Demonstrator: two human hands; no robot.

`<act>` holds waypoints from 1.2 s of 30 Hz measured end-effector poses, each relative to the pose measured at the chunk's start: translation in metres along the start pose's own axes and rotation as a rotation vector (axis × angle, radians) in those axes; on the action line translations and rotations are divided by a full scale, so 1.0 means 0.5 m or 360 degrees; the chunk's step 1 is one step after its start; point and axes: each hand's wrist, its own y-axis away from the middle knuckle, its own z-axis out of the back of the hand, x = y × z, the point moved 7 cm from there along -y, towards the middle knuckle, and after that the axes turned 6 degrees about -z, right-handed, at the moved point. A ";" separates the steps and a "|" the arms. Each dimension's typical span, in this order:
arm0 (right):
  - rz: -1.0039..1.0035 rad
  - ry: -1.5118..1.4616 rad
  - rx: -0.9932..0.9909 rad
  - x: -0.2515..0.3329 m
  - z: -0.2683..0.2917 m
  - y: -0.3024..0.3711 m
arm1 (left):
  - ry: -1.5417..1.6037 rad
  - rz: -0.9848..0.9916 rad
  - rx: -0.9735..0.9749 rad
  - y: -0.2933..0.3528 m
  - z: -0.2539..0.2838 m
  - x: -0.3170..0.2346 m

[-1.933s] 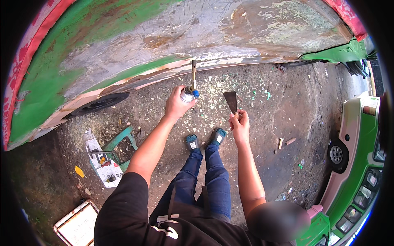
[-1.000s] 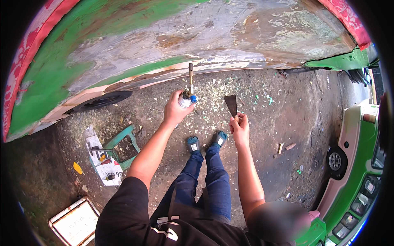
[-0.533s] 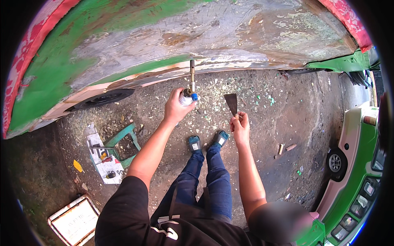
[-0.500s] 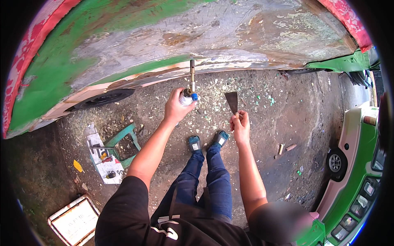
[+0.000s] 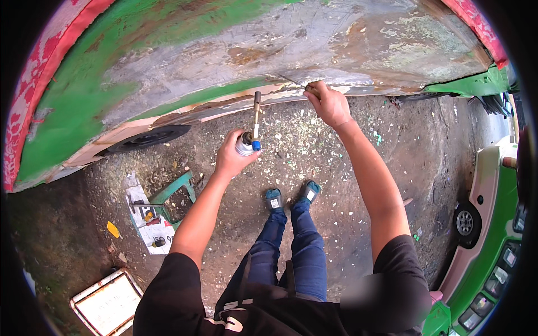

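My left hand (image 5: pixel 227 159) is wrapped round the canister of a gas blowtorch (image 5: pixel 256 120), whose metal nozzle points up toward the vehicle's side. No flame shows at its tip. Up at the panel, my right hand (image 5: pixel 329 106) grips a scraper (image 5: pixel 292 82), its blade seen nearly edge-on at the surface. Whether the blade edge truly touches the panel I cannot tell. The vehicle side panel (image 5: pixel 224 61) is scraped to grey metal in the middle, with rusty patches. Green paint (image 5: pixel 190 103) remains on its left part and in a strip along the lower edge.
Paint flakes (image 5: pixel 297 140) litter the ground. On the left lie a green frame (image 5: pixel 171 190), a white plate (image 5: pixel 150 218) with tools on it, and a rusty-edged white panel (image 5: pixel 106 302). Another green and pink vehicle (image 5: pixel 487 213) stands at the right.
My right hand has gone up and forward with the scraper, from over the ground to the vehicle panel. The blowtorch in my left hand has shifted slightly left and down.
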 end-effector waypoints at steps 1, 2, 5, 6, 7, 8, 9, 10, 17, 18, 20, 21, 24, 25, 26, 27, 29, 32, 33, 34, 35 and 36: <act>0.0176 -0.0024 -0.0109 0.007 -0.007 -0.002 | -0.0001 -0.0006 -0.0013 0.004 0.009 0.007; 0.0161 -0.0016 -0.0143 0.012 -0.011 -0.005 | -0.0007 -0.0001 -0.0027 0.013 0.017 0.015; 0.0176 -0.0052 -0.0233 0.021 -0.017 0.002 | 0.0011 0.0102 -0.0080 0.038 0.035 0.042; 0.0186 -0.0045 -0.0272 0.016 -0.015 0.005 | 0.0019 0.0133 -0.0096 0.043 0.041 0.050; 0.0198 -0.0038 -0.0311 0.011 -0.013 0.007 | 0.0020 0.0125 -0.0065 0.048 0.042 0.054; 0.0211 -0.0032 -0.0342 0.013 -0.005 0.008 | -0.0015 0.0129 -0.0067 0.048 0.045 0.051; 0.0243 -0.0006 -0.0380 0.031 -0.004 -0.003 | -0.0049 0.0133 -0.0069 0.048 0.049 0.047; 0.0267 0.0002 -0.0359 0.029 -0.008 0.000 | -0.0084 0.0136 -0.0070 0.049 0.049 0.044; 0.0278 0.0114 -0.0316 0.027 -0.019 -0.007 | 0.0045 0.0006 -0.0060 0.033 0.039 0.019; 0.0260 0.0107 -0.0301 0.020 -0.017 -0.005 | 0.0058 0.0030 -0.0034 0.031 0.036 0.015; 0.0234 0.0090 -0.0276 -0.009 -0.004 -0.002 | 0.0077 0.0074 0.0009 0.024 0.033 0.011; 0.0229 -0.0042 -0.0367 -0.021 0.014 0.000 | 0.0061 0.0041 -0.0006 0.021 0.037 0.009; 0.0267 0.0184 -0.0279 0.029 -0.026 -0.012 | 0.0059 -0.0002 -0.0034 0.025 0.035 0.002; 0.0340 0.0187 -0.0284 0.033 -0.021 -0.012 | 0.0073 0.0009 -0.0047 0.028 0.037 0.000; 0.0324 0.0134 -0.0315 0.017 -0.008 -0.005 | 0.0088 0.0017 -0.0052 0.031 0.041 -0.002; 0.0322 0.0073 -0.0354 -0.001 0.008 -0.004 | 0.0091 0.0035 -0.0055 0.033 0.047 0.001; 0.0310 -0.0008 -0.0440 -0.018 0.009 -0.009 | 0.0113 0.0075 -0.0063 0.038 0.046 0.005; 0.0457 0.0074 -0.0386 0.034 -0.022 -0.020 | 0.0077 0.0193 -0.0001 0.041 0.055 0.024; 0.0395 0.0122 -0.0217 0.032 -0.028 -0.013 | 0.0017 0.0091 -0.0023 0.041 0.057 0.025; 0.0341 0.0074 -0.0248 0.023 -0.017 -0.013 | 0.0037 0.0100 -0.0022 0.044 0.058 0.030; 0.0285 0.0036 -0.0271 0.010 0.001 -0.010 | 0.0068 0.0115 -0.0019 0.045 0.050 0.022; 0.0229 -0.0002 -0.0293 0.000 0.014 -0.008 | 0.0099 0.0129 -0.0016 0.046 0.044 0.017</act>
